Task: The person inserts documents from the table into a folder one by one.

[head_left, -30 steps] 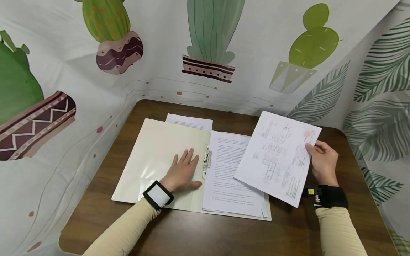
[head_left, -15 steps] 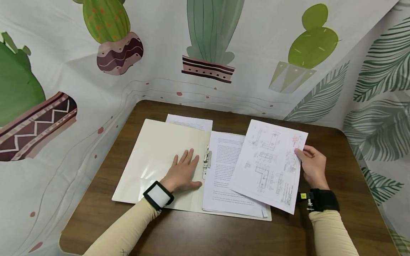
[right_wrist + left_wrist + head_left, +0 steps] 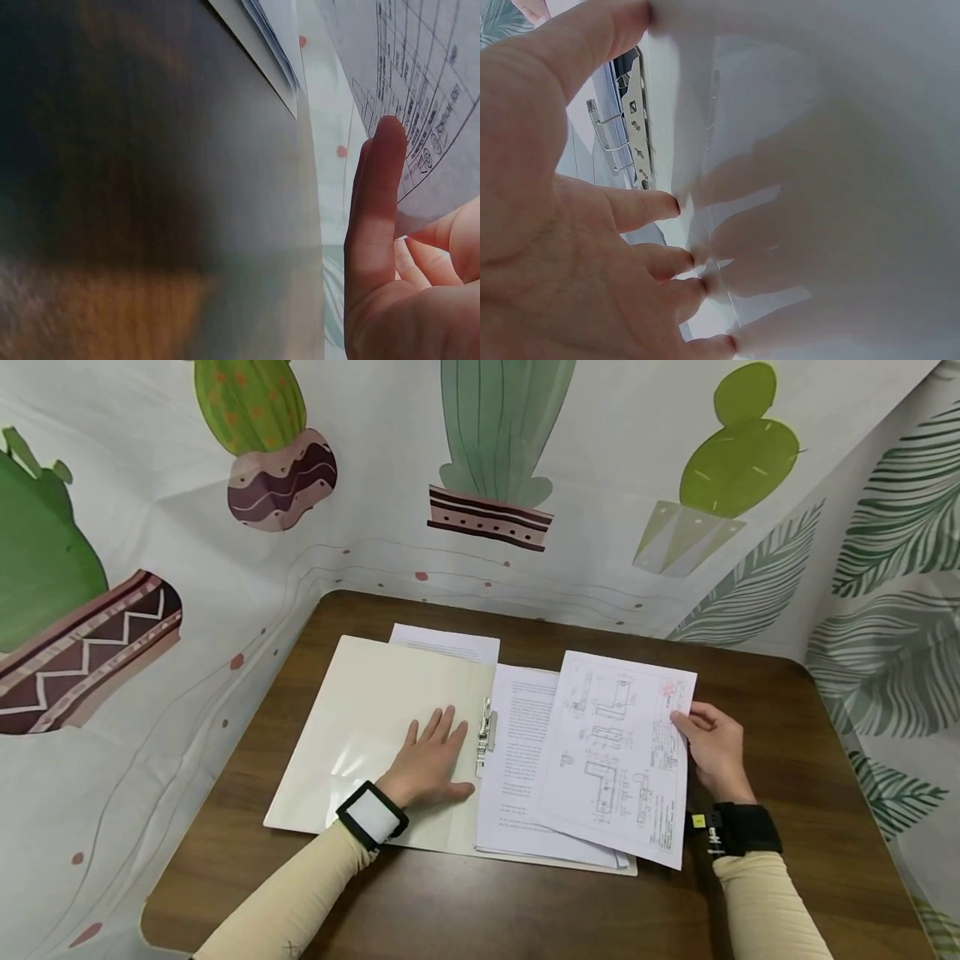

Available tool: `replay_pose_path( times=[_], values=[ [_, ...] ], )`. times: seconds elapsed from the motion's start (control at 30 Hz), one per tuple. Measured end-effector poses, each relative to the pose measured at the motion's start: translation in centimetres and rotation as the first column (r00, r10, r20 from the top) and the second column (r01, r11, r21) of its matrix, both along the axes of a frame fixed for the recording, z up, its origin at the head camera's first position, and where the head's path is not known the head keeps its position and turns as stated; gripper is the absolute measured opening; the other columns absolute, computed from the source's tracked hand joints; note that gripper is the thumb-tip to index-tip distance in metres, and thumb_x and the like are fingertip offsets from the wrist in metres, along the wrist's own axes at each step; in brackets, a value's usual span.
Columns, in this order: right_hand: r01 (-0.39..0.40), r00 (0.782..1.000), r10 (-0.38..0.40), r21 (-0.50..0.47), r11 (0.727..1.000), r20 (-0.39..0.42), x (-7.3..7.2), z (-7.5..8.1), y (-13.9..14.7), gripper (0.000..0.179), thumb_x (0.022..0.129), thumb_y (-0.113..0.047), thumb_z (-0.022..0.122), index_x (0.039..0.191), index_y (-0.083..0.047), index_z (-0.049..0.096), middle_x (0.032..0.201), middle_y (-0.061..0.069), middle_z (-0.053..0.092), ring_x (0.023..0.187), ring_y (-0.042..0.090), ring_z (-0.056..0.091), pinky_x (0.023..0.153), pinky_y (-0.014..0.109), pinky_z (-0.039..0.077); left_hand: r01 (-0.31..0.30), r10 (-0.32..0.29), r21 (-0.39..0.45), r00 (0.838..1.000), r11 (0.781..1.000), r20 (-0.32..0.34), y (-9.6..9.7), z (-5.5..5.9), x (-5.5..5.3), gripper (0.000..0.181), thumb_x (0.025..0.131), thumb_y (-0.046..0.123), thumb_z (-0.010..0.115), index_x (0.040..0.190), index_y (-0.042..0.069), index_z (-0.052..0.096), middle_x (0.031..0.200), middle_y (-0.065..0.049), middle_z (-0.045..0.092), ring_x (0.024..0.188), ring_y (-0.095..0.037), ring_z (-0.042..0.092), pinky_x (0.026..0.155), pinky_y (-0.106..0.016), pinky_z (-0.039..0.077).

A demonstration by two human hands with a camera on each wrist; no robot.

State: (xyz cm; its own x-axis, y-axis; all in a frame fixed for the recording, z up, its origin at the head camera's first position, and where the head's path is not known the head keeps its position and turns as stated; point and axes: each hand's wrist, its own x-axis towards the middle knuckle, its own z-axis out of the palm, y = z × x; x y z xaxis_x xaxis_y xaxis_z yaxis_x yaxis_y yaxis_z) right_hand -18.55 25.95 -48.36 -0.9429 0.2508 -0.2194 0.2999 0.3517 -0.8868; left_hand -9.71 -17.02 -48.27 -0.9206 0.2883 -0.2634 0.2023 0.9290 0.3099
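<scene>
An off-white folder lies spread on the table, a metal ring clip along its spine. On the left cover rests my left hand, fingers straight and spread; the left wrist view shows its fingertips touching the glossy cover. A stack of text pages sits on the folder's right side. Over that stack my right hand pinches the right edge of a sheet with technical drawings. In the right wrist view the sheet is raised above the table, held between thumb and fingers.
Another printed page sticks out from behind the folder's top edge. The brown wooden table ends at a cactus-print cloth behind and at both sides.
My right hand has moved left and slightly toward me, bringing the drawing sheet lower and further over the text pages. The left hand has stayed in place on the cover.
</scene>
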Motion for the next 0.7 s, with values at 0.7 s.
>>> replay_pose_path(
  times=[0.7],
  values=[
    [-0.107, 0.994, 0.107, 0.009, 0.994, -0.013, 0.1, -0.2, -1.9, 0.045, 0.101, -0.031, 0.066, 0.137, -0.005, 0.061, 0.119, 0.015, 0.069, 0.083, 0.014, 0.071, 0.069, 0.025, 0.059, 0.009, -0.009, 0.012, 1.0, 1.0, 0.002, -0.1, 0.1, -0.2, 0.102, 0.084, 0.054, 0.077, 0.16, 0.004, 0.032, 0.17, -0.022, 0.011, 0.157, -0.039, 0.007, 0.121, -0.066, 0.01]
  ],
)
